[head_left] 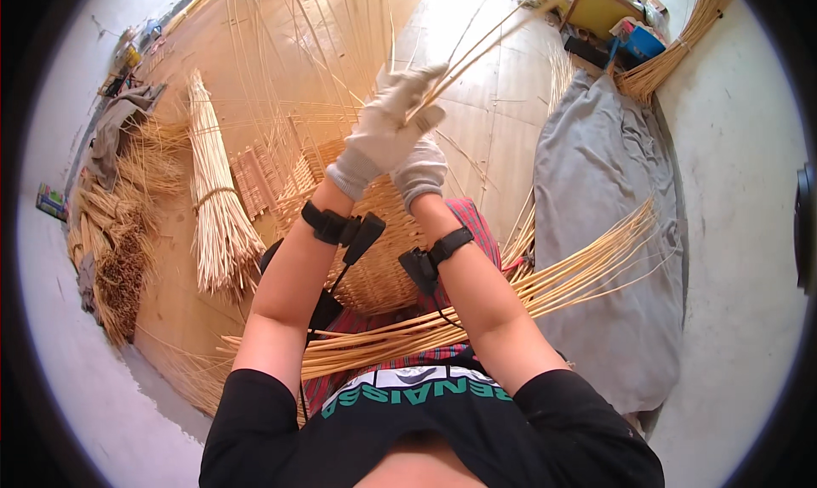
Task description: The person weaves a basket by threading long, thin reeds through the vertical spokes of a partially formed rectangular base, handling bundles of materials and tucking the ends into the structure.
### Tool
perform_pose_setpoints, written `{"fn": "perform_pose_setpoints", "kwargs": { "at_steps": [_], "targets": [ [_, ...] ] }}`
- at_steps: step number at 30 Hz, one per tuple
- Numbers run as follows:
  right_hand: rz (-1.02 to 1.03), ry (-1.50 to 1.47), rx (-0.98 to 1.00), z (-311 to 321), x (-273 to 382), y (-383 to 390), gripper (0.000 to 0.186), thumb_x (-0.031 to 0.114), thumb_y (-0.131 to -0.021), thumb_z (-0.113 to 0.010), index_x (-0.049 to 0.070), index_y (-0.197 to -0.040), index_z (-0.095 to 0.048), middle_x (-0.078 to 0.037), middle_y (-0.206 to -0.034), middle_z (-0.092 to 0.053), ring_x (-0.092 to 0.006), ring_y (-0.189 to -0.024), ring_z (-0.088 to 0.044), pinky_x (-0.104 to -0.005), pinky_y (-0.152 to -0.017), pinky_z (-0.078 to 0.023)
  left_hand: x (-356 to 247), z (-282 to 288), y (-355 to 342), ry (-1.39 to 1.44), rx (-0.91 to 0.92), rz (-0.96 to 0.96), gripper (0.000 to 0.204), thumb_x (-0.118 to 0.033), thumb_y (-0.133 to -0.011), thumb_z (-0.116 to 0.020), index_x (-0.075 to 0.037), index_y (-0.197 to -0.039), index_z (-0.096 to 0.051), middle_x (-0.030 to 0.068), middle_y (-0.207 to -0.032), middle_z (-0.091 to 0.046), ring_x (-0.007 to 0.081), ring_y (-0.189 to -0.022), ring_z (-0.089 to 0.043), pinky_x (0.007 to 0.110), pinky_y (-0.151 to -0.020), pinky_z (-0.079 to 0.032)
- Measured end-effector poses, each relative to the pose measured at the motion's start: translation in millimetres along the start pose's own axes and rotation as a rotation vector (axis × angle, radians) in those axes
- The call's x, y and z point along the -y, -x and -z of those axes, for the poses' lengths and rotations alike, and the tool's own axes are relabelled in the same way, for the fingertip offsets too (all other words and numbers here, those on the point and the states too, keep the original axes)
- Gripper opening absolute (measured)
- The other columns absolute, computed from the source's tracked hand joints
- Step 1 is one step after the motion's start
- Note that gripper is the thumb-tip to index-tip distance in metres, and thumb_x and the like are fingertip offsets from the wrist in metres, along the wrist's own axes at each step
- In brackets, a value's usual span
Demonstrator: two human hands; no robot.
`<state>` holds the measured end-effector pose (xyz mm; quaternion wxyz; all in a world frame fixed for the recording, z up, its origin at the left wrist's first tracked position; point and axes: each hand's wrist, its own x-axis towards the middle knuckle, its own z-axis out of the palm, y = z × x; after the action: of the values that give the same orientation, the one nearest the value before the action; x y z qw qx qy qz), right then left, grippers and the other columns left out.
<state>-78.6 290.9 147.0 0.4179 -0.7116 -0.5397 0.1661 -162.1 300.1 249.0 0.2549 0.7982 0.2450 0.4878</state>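
My gloved left hand (383, 126) is raised above a partly woven basket (374, 262), its fingers closed round long thin pale strands (481, 50) that slant up to the right. My gloved right hand (417, 169) is just behind and below it, largely covered by it, so its fingers are hard to see. The basket has a woven lower body with many long uprights standing up from it, and rests by a red plaid cloth (464, 220). A loose bundle of long strands (579, 275) lies crosswise over my lap, below my forearms.
A tied pale bundle (221, 199) lies at left, beside darker heaped fibres (119, 275) and a small woven panel (254, 173). Grey fabric (604, 318) lies along the right wall. At back right are a blue container (642, 41), clutter and another tied bundle (672, 58).
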Motion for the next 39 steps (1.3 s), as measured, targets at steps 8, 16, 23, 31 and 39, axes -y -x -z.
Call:
{"fn": "perform_pose_setpoints", "kwargs": {
  "at_steps": [8, 16, 23, 31, 39],
  "targets": [
    [-0.052, 0.164, 0.153, 3, 7, -5, 0.036, 0.028, -0.087, -0.069, 0.010, -0.118, -0.069, -0.024, -0.107, -0.070, -0.0401, -0.108, -0.067, -0.0468, -0.094, -0.054, -8, 23, 105, -0.966, 0.034, 0.506, 0.070, -0.033, -0.088, -0.075, -0.021, -0.151, -0.047, 0.0148, -0.118, -0.066, 0.0310, -0.116, -0.062, 0.055, -0.120, -0.029],
    [-0.029, 0.309, 0.396, 12, 9, -23, 0.040, 0.037, -0.091, -0.062, 0.005, -0.111, -0.074, -0.025, -0.109, -0.072, -0.0394, -0.109, -0.068, -0.0465, -0.094, -0.054, -4, 24, 115, -0.850, 0.092, 0.590, 0.083, -0.042, -0.082, -0.078, -0.030, -0.156, -0.042, 0.0111, -0.111, -0.068, 0.0293, -0.115, -0.063, 0.055, -0.122, -0.022],
    [0.123, 0.412, 0.580, 7, -18, -37, 0.051, 0.030, -0.091, -0.059, 0.002, -0.134, -0.061, -0.028, -0.113, -0.070, -0.0388, -0.107, -0.068, -0.0423, -0.091, -0.053, -6, 15, 116, -0.852, 0.109, 0.606, 0.079, -0.042, -0.082, -0.078, -0.030, -0.153, -0.046, 0.0093, -0.108, -0.067, 0.0278, -0.111, -0.064, 0.055, -0.121, -0.023],
    [0.002, -0.155, 0.603, 33, -34, -15, 0.058, 0.037, -0.095, -0.060, 0.008, -0.145, -0.051, -0.017, -0.137, -0.064, -0.0341, -0.123, -0.063, -0.0456, -0.101, -0.051, -6, 17, 120, -0.907, 0.149, 0.619, 0.071, -0.041, -0.086, -0.075, -0.033, -0.152, -0.047, 0.0087, -0.108, -0.067, 0.0256, -0.113, -0.063, 0.060, -0.123, -0.016],
    [-0.059, -1.561, 0.133, 41, -36, -24, 0.048, 0.009, -0.098, -0.062, 0.023, -0.139, -0.042, -0.008, -0.092, -0.064, -0.0225, -0.092, -0.066, -0.0494, -0.095, -0.055, -9, 23, 112, -0.918, 0.211, 0.626, 0.054, -0.039, -0.090, -0.071, -0.032, -0.141, -0.059, 0.0094, -0.104, -0.069, 0.0271, -0.111, -0.065, 0.062, -0.120, -0.021]
  ]
}}
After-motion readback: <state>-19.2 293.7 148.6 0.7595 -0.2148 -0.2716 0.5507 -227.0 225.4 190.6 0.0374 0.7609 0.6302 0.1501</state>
